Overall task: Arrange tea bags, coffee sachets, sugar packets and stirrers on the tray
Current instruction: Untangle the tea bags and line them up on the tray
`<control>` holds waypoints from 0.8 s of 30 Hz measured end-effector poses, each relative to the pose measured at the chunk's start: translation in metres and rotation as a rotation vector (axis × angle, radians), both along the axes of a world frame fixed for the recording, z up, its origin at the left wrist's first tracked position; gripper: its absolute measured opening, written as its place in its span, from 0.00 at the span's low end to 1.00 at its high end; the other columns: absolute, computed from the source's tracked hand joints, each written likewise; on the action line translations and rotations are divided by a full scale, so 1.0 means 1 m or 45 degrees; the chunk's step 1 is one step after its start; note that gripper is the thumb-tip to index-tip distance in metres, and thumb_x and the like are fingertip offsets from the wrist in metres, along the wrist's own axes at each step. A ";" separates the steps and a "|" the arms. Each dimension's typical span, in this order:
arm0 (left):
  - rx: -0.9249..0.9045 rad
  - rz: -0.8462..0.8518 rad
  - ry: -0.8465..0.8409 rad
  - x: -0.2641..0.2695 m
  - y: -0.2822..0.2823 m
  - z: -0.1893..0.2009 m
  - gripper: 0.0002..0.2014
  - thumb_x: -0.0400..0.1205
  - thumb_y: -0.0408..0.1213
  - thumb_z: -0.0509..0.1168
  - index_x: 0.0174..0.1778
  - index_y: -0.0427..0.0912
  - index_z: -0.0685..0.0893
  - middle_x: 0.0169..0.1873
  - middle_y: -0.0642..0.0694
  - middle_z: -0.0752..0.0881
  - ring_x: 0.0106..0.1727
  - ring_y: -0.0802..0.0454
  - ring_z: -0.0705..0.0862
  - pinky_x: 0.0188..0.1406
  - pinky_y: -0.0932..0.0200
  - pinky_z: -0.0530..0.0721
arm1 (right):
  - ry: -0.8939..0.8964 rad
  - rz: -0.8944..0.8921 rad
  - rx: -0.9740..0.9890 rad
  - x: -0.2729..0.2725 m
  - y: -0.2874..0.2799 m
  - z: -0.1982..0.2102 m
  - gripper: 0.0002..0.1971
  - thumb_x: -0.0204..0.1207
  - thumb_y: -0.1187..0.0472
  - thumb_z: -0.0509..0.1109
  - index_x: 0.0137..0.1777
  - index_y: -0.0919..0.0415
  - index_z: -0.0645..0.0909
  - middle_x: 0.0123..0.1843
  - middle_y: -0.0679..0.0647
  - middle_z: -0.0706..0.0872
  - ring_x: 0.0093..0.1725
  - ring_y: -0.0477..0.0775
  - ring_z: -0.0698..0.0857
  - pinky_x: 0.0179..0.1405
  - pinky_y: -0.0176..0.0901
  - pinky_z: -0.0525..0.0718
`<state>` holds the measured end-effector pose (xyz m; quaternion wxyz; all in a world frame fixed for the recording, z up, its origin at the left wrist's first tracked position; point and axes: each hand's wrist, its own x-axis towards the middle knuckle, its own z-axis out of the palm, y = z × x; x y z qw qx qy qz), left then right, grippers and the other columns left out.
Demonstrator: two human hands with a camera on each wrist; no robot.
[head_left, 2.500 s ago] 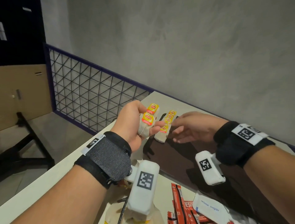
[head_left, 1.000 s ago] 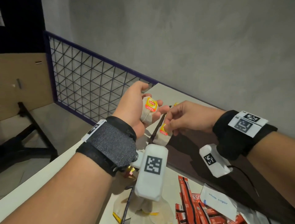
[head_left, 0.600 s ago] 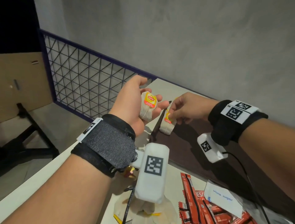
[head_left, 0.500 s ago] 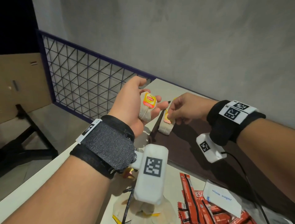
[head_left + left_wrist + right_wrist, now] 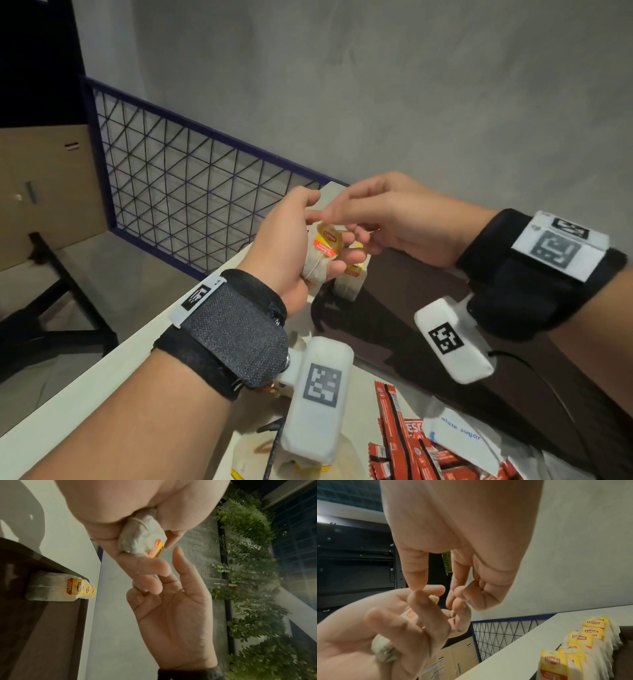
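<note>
**Tea Bag Held in the Left Grip above the Tray Corner**

A tea bag (image 5: 321,255) is held in the left hand (image 5: 284,246), with the fingers curled round its crumpled pouch and the yellow-and-red tag exposed at the top. The hand is raised above the counter (image 5: 102,370), near the far left corner of the dark brown tray (image 5: 394,308).

The right hand (image 5: 394,219) is positioned just beside the left, above the tray. Its fingertips (image 5: 418,585) are brought against the left fingers at the tag. Whether the tag or string is pinched cannot be told; the remaining right fingers are loosely curled and nothing else is seen in this grip.

A row of tea bags (image 5: 583,641) is stood upright along the tray's far left edge, tags uppermost, each bag touching the next.

On the counter in front of the tray, red coffee sachets (image 5: 397,428) are piled, with a white sugar packet (image 5: 459,438) lying partly on top of them. Both are apart from the hands.
</note>
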<state>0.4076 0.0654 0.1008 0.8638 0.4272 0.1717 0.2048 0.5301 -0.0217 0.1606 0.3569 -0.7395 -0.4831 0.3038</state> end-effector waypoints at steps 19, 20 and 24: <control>0.254 0.067 0.065 0.009 -0.004 -0.008 0.09 0.82 0.23 0.64 0.50 0.36 0.88 0.38 0.41 0.91 0.45 0.43 0.95 0.31 0.58 0.92 | -0.172 -0.256 0.181 0.008 -0.014 0.004 0.05 0.78 0.66 0.78 0.46 0.67 0.86 0.41 0.63 0.89 0.38 0.58 0.81 0.29 0.41 0.79; 0.251 0.098 0.078 0.009 -0.004 -0.008 0.08 0.81 0.24 0.65 0.50 0.37 0.88 0.38 0.41 0.91 0.44 0.44 0.94 0.30 0.58 0.91 | -0.168 -0.263 0.184 0.010 -0.014 0.004 0.05 0.78 0.66 0.78 0.46 0.68 0.86 0.39 0.60 0.90 0.37 0.56 0.82 0.29 0.41 0.79; 0.183 0.356 0.130 0.010 0.004 -0.010 0.03 0.82 0.33 0.67 0.49 0.42 0.86 0.53 0.44 0.93 0.51 0.48 0.91 0.48 0.52 0.92 | -0.171 -0.283 0.139 0.021 -0.017 0.001 0.07 0.77 0.64 0.79 0.47 0.68 0.86 0.39 0.59 0.91 0.31 0.51 0.82 0.29 0.41 0.80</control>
